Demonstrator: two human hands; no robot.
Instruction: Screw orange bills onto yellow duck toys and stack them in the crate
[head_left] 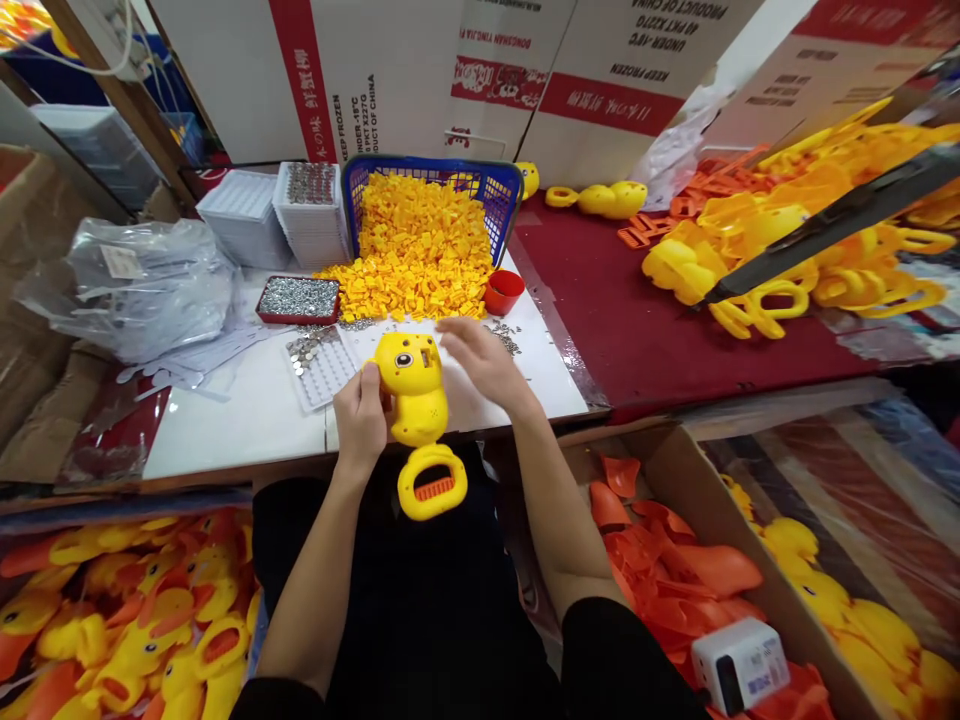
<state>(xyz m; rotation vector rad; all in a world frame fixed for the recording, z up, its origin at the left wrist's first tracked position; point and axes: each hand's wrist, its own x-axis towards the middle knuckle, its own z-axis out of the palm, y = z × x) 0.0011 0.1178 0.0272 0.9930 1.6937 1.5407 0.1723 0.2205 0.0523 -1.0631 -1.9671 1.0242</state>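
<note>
the yellow duck toy (414, 390) is straight in front of the blue basket (510, 200), on the person's side of it, held up at the near edge of the white tabletop (232, 425); its ring handle (409, 497), with an orange ribbed insert, points down toward the person. the left hand (362, 415) is closed around the toy's side, its thumb pressed along the edge. the right hand (480, 360), in front of the basket, is loosely spread with its fingers just beside the toy's head, and nothing can be seen in it.

yellow pieces (420, 240) fill the basket and spill out before it. just to the basket's front right stands a red cup (504, 292); to its front left are a red tray of small silver parts (298, 299) and, nearer the person, a white tray partly filled with silver discs (322, 368). stacked white trays (311, 215) rise left of the basket, a clear plastic bag (142, 285) farther left. well to the basket's right lie yellow parts (780, 250); cartons (405, 70) stand behind it.
</note>
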